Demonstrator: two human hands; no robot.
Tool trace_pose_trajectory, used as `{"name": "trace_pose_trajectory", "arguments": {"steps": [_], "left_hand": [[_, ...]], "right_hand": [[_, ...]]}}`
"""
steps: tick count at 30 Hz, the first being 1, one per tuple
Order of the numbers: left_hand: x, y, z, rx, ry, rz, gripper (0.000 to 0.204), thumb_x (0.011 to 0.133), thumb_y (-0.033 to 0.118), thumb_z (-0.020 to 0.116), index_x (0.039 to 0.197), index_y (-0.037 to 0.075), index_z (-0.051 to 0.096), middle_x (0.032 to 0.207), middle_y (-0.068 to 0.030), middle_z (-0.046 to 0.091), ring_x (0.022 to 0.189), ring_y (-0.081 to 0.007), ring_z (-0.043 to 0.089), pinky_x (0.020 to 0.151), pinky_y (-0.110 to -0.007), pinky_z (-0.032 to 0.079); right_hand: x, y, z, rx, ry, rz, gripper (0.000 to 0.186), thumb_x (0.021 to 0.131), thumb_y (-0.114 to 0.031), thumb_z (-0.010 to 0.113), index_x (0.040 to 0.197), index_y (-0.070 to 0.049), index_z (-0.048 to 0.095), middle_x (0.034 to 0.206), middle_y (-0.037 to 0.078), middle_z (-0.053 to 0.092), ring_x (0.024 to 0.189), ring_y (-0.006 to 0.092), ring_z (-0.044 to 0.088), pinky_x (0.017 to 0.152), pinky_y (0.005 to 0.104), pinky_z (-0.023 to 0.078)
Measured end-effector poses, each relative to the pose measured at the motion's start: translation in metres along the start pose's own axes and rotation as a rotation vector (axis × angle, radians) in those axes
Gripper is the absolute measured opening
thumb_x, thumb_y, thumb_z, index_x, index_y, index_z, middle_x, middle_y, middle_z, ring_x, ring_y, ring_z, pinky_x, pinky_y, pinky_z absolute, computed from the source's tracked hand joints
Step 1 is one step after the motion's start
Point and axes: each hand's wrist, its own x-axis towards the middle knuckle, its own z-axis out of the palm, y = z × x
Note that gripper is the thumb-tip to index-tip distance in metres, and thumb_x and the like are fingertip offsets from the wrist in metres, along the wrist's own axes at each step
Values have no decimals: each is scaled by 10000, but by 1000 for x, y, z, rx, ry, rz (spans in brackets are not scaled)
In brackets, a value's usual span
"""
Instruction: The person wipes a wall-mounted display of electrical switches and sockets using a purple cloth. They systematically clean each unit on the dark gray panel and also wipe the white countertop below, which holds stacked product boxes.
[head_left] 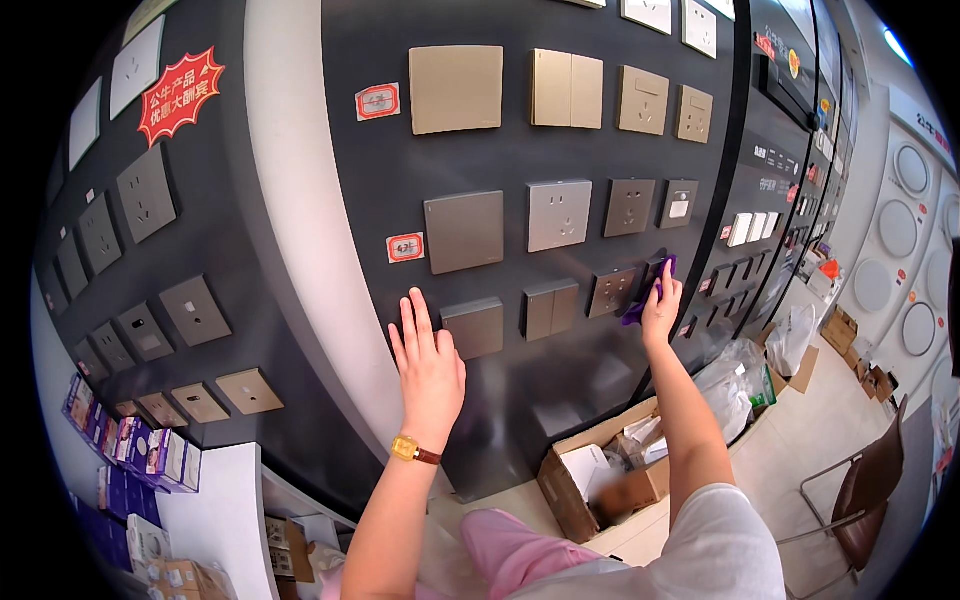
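My right hand [660, 308] presses a purple cloth [637, 312] against the dark display panel [370, 180], at the right end of the lowest row of switches and sockets. Just left of the cloth is a dark grey socket [612, 292]. With fingers stretched out, my left hand [430, 365] lies at the panel beside a grey switch plate [475, 328], partly covering its left edge. Between the hands sits a two-part grey switch [551, 310]. Above it are a silver socket [559, 215] and a larger grey plate [465, 232].
Below the panel stands an open cardboard box [570, 500] with packages and plastic bags. A brown chair [865, 500] is at the right. At lower left, purple boxes [150, 450] stand by a white counter [215, 510]. A pale column [290, 150] separates two display panels.
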Motion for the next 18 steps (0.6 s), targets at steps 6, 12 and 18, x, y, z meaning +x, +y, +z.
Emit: {"name": "trace_pose_trajectory", "arguments": {"steps": [6,12,18], "left_hand": [[0,1,3,-10,9,-10,152,815,26,651,858,-10,509,1566,-311,135,1451,-453,189,1139,-584,249],[-2,-2,3,5,8,-12,152,813,22,651,856,-10,508,1567,-311,133,1451,-452,191,1142,-582,243],[-2,-1,1,4,2,-8,148,816,25,647,860,-9,510,1568,-310,131,1453,-451,186,1142,-581,245]], "right_hand": [[-19,13,-10,-11,-89,58,478,936,-41,525,1402,-145,514,981,134,546,913,300,579,836,337,465],[-9,-8,-17,58,-141,-26,466,918,-24,534,1377,-104,534,957,130,537,870,293,571,813,323,466],[-33,9,-23,29,-236,22,463,909,-33,538,1367,-94,540,968,132,545,895,290,581,830,309,469]]}}
